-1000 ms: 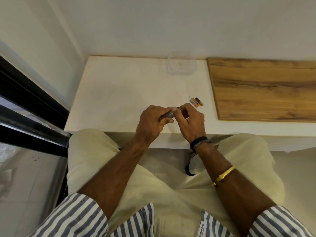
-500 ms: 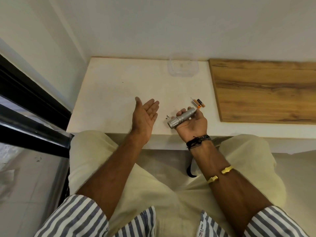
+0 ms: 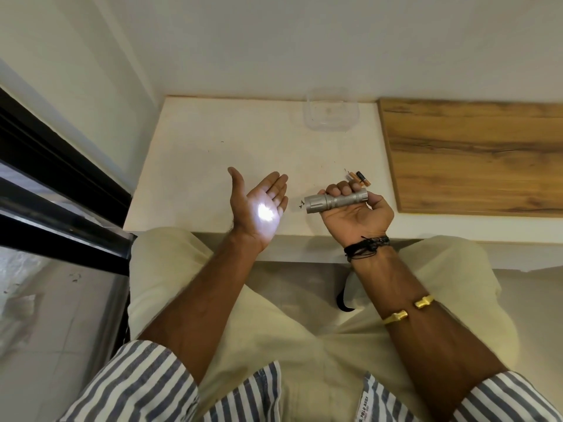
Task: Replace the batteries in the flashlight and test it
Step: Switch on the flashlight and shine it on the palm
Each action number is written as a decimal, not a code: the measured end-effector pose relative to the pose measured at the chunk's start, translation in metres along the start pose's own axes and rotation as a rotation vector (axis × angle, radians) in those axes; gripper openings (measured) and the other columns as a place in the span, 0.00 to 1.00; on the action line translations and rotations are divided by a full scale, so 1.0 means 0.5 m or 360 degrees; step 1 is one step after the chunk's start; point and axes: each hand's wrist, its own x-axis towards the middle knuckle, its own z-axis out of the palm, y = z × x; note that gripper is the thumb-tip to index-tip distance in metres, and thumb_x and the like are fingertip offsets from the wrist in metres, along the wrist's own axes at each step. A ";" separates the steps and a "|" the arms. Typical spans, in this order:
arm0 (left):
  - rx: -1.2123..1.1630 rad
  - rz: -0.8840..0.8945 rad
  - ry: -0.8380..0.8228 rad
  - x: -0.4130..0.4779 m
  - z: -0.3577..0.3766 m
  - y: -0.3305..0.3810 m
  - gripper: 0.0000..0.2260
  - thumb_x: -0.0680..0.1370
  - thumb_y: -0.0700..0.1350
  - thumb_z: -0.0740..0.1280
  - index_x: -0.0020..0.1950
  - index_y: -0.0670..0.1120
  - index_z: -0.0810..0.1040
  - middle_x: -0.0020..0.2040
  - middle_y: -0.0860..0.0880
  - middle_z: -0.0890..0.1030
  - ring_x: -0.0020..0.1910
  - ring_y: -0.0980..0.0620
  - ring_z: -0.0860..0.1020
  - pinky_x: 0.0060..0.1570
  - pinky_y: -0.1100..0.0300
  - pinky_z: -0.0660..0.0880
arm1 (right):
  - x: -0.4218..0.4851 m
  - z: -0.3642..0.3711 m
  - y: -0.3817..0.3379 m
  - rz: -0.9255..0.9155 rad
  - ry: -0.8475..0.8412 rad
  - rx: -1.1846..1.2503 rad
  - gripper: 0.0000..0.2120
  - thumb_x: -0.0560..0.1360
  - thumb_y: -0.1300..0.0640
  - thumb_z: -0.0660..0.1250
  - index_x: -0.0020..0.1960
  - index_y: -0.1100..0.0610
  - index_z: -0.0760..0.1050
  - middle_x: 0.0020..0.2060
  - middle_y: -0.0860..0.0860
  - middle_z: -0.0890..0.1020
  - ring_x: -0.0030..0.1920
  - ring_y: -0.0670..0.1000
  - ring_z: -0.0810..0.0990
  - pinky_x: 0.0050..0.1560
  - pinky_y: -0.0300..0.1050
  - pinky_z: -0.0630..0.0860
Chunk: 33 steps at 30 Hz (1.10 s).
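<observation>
Silver flashlight grasped in right hand, beam lighting spread, empty left hand palm. Loose batteries lie on white table just beyond. Risk: loose grip drops flashlight off table edge.

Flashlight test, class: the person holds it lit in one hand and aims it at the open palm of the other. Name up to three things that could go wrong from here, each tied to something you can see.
1. The right hand holds the flashlight in a loose-looking grip near the counter edge; it might slip and fall.
2. The loose batteries lie right behind that hand; a careless move could roll them away.
3. These batteries could get confused with fresh ones.
</observation>
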 end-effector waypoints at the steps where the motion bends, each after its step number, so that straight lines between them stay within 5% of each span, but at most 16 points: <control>1: -0.0004 -0.0009 -0.0005 0.000 0.001 0.001 0.47 0.73 0.77 0.48 0.78 0.42 0.60 0.79 0.43 0.63 0.79 0.45 0.58 0.79 0.47 0.49 | -0.001 0.000 0.000 0.0005 -0.0009 0.0004 0.07 0.66 0.56 0.57 0.37 0.59 0.71 0.33 0.53 0.71 0.34 0.54 0.71 0.47 0.47 0.71; 33: 0.0096 -0.0031 -0.0032 -0.005 0.005 -0.009 0.46 0.73 0.76 0.47 0.80 0.44 0.56 0.80 0.44 0.59 0.79 0.45 0.57 0.77 0.48 0.50 | -0.012 0.001 -0.005 0.0123 -0.0256 -0.0029 0.10 0.70 0.52 0.61 0.40 0.60 0.73 0.34 0.53 0.75 0.35 0.55 0.74 0.46 0.49 0.75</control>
